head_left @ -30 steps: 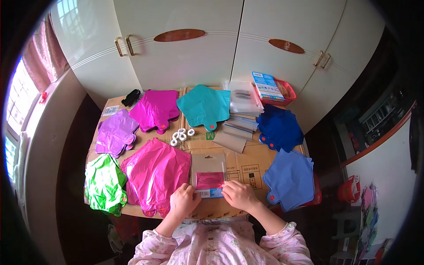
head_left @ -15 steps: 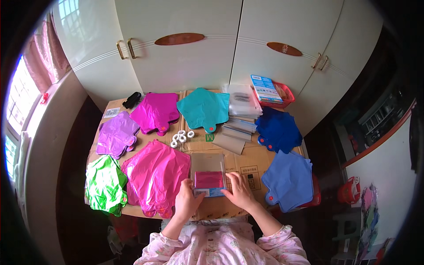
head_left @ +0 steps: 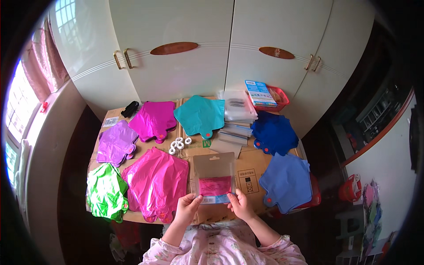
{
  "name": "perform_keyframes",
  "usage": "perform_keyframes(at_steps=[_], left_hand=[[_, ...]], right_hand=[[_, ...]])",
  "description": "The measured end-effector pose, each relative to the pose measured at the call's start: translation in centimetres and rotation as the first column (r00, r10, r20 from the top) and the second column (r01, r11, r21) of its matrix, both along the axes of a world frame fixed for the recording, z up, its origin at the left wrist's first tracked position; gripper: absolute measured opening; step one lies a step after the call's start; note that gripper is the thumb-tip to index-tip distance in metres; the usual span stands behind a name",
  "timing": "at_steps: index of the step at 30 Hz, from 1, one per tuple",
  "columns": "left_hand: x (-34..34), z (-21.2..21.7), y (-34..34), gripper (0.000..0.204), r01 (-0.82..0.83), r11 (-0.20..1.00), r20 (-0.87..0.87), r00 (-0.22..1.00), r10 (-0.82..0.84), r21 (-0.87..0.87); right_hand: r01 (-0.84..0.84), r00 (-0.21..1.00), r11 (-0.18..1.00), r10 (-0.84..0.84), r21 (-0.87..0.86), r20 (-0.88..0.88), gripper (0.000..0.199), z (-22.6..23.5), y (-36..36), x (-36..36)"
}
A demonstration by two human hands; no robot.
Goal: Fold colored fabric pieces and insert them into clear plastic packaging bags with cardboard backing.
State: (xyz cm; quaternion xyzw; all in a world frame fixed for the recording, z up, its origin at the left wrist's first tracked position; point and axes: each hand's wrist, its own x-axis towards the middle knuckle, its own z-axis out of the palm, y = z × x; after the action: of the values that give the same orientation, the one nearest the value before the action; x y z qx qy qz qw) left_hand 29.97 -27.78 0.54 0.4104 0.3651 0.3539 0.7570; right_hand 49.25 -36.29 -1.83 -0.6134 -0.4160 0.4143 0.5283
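The person's left hand [head_left: 187,206] pinches the lower left corner of a clear packet [head_left: 214,164], its thumb on top and its other fingers bent underneath. The right hand [head_left: 240,205] grips the lower right corner in the same way, thumb uppermost. The packet lies over the middle of the tabletop's near edge, hanging slot toward the far side; whether its far end touches the cardboard cover [head_left: 212,215] cannot be told. Inside it sits a folded pink sheet [head_left: 214,186], above a blue-and-white strip with a barcode.

Just left of the packet lies a large pink foil stack [head_left: 154,183], with a shiny green stack [head_left: 105,192] at the near left corner. A lilac stack [head_left: 115,143] is by the left edge, and magenta [head_left: 152,119] and teal [head_left: 198,115] stacks lie toward the far edge. Small white rolls [head_left: 173,145] cluster between the teal and pink stacks. Clear sleeves [head_left: 238,107] and a red basket [head_left: 282,105] stand near the far right corner, while dark blue [head_left: 276,132] and lighter blue [head_left: 287,181] stacks line the right edge
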Motion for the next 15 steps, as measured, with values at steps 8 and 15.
perform_keyframes(at_steps=[8,15], left_hand=[[1.8,-1.1,-0.6,0.025,0.142,0.986,0.052,0.988,-0.147,0.090],[5.5,0.8,0.0,0.012,0.298,0.924,0.063,0.945,-0.321,0.240]], right_hand=[[0.149,0.987,0.987,-0.145,0.053,-0.069,0.021,2.1,-3.2,1.6],[0.133,0.963,0.990,-0.141,0.051,0.230,0.025,4.5,-7.8,2.9]])
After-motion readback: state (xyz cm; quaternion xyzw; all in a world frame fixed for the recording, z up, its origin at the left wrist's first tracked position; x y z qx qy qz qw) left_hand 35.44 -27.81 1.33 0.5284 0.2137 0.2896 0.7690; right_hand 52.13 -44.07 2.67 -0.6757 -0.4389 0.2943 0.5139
